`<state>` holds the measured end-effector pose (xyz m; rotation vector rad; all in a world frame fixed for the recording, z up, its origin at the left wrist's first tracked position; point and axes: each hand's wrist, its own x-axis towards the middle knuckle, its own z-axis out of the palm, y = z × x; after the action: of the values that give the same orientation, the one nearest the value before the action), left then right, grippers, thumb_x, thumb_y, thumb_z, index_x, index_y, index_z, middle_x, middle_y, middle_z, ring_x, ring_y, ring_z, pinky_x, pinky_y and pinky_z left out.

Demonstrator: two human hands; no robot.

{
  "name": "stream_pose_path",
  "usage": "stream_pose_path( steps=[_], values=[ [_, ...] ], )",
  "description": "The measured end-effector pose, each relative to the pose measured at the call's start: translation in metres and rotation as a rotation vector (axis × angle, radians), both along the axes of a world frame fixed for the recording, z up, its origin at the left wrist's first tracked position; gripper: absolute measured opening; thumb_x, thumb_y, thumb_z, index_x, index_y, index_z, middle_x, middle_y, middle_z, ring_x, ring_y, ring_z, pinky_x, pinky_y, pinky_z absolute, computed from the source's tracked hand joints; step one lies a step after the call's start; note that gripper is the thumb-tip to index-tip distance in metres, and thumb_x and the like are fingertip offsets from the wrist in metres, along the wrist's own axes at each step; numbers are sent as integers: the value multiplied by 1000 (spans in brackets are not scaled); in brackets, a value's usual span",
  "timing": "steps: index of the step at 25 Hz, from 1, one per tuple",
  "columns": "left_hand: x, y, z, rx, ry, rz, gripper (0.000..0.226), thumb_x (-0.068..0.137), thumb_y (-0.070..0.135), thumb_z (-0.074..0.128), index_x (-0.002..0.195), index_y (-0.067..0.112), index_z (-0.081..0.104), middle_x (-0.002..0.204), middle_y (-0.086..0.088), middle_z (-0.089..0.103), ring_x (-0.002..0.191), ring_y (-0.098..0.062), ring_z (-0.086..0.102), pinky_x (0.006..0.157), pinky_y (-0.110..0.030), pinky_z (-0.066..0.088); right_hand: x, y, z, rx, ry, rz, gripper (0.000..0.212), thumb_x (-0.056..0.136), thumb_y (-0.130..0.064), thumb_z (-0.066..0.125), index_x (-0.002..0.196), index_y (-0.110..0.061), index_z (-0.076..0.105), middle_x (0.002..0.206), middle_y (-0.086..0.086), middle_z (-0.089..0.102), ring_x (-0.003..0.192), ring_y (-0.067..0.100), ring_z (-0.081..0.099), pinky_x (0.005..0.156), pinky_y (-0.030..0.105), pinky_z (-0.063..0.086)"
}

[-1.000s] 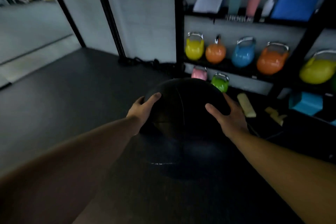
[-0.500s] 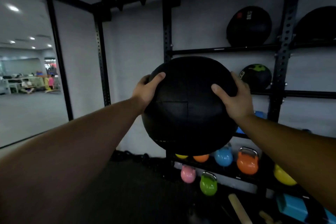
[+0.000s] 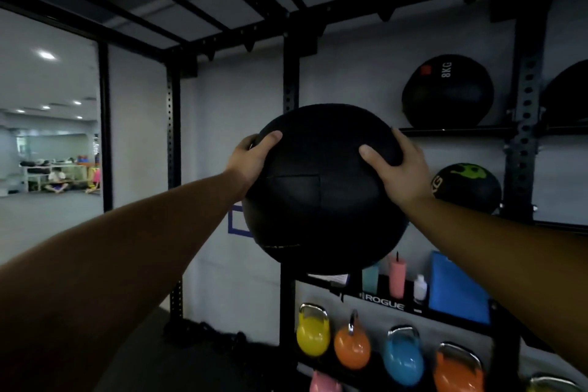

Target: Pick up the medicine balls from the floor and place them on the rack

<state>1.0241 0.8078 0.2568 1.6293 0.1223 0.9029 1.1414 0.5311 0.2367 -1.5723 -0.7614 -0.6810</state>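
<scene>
Holding black medicine ball (image 3: pixel 321 194) up in front of rack (image 3: pixel 525 137), clear of floor, not yet shelved. Left hand (image 3: pixel 251 159) and right hand (image 3: pixel 397 172) grip opposite sides, fingers spread and curved over ball. Step, as judged: carrying to rack. Next move likely calls for setting it on free bar left of 8KG ball (image 3: pixel 445 92). Rack also holds green-marked ball (image 3: pixel 467 188) one level down, kettlebells (image 3: pixel 313 334) on lower shelf.

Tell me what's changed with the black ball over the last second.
The medicine ball has been lifted from down near the floor to shelf height in front of the rack. The left hand and right hand hold its sides as before. The 8KG ball and the green-marked ball sit unmoved on their shelves.
</scene>
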Motion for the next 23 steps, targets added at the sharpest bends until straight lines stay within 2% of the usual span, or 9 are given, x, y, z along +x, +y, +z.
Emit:
stream_pose_path(
  steps=[2, 6, 8, 10, 12, 16, 20, 23],
  values=[
    [45, 22, -1, -18, -5, -2, 105, 33, 94, 78, 121, 37, 74, 114, 1, 79, 107, -26, 75, 104, -51, 57, 43, 22, 6, -23, -9, 11, 120, 53, -98, 66, 155, -39, 44, 154, 1, 47, 137, 25, 51, 115, 46, 43],
    [152, 89, -10, -31, -37, -20, 100, 46, 89, 81, 127, 32, 72, 119, -2, 79, 111, -28, 74, 106, -53, 55, 140, 83, 9, -8, -42, -4, 121, 49, -101, 64, 154, -45, 42, 154, -2, 43, 140, 22, 47, 113, 34, 38],
    [206, 121, -12, -31, -66, -37, 85, 56, 79, 81, 125, 30, 73, 117, -3, 79, 109, -27, 75, 105, -52, 57, 189, 112, 7, -6, -73, -35, 114, 51, -101, 64, 151, -51, 42, 151, -3, 42, 138, 23, 47, 111, 37, 39],
    [270, 155, -2, -26, -68, -58, 81, 58, 75, 80, 124, 29, 73, 116, -3, 79, 108, -26, 75, 104, -51, 57, 245, 144, 7, 20, -56, -69, 110, 52, -100, 65, 149, -54, 41, 151, -4, 42, 137, 24, 47, 113, 44, 42],
    [333, 184, 9, 11, -38, -94, 80, 58, 74, 81, 123, 29, 75, 116, -2, 80, 108, -25, 76, 105, -49, 57, 297, 171, 4, 42, -16, -119, 110, 53, -99, 66, 150, -54, 41, 150, -4, 42, 137, 25, 48, 114, 46, 42],
    [440, 221, 32, 90, -10, -119, 89, 55, 77, 80, 130, 30, 72, 121, 0, 78, 110, -23, 74, 106, -46, 57, 384, 209, 3, 107, 19, -169, 114, 52, -97, 67, 152, -48, 42, 150, -1, 41, 136, 27, 49, 114, 49, 43],
    [536, 248, 33, 89, -3, -144, 95, 52, 78, 81, 133, 28, 71, 122, 1, 76, 111, -23, 73, 107, -47, 56, 465, 233, 8, 87, 31, -214, 122, 50, -99, 65, 155, -43, 38, 153, 4, 41, 137, 31, 47, 114, 49, 42],
    [599, 260, 32, 98, 9, -132, 98, 50, 80, 81, 134, 30, 70, 123, 2, 76, 112, -21, 72, 108, -45, 55, 529, 245, 4, 103, 27, -206, 117, 53, -97, 66, 153, -42, 38, 151, 4, 42, 137, 31, 47, 113, 52, 43]
  ],
)
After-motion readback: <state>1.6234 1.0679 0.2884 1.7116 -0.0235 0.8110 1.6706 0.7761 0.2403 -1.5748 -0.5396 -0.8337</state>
